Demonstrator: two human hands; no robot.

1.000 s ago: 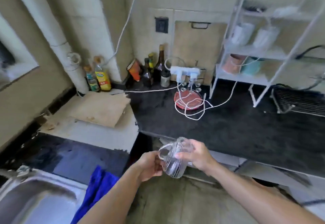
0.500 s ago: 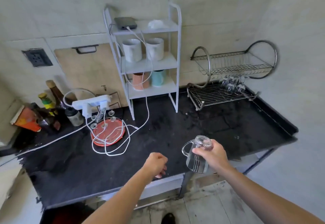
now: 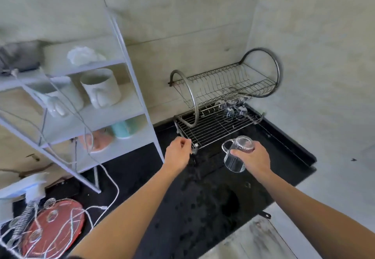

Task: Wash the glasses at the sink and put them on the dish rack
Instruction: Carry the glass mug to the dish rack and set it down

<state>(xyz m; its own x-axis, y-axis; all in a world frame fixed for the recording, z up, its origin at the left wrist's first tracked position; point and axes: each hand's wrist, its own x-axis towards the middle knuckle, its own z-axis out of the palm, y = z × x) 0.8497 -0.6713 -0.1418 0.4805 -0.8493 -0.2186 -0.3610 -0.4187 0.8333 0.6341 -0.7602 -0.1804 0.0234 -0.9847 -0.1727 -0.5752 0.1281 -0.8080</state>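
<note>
My right hand (image 3: 253, 160) grips a clear glass mug (image 3: 235, 157) from the side. The mug hangs tilted over the wet black counter, just in front of the dish rack, with its handle pointing left. The chrome two-tier dish rack (image 3: 211, 125) stands in the back corner, and several clear glasses (image 3: 233, 108) sit at the back of its lower tier. My left hand (image 3: 177, 154) hovers with curled fingers at the rack's front-left corner, holding nothing.
A white shelf unit (image 3: 129, 65) with mugs stands to the left, and white cables (image 3: 109, 179) trail from it. At lower left a red tray (image 3: 60, 228) holds small glasses. The black counter (image 3: 203, 208) ends at a raised edge on the right.
The view swung right from the sink to the dish rack. My left hand let go of the mug, and both hands moved forward to the rack's front edge.
</note>
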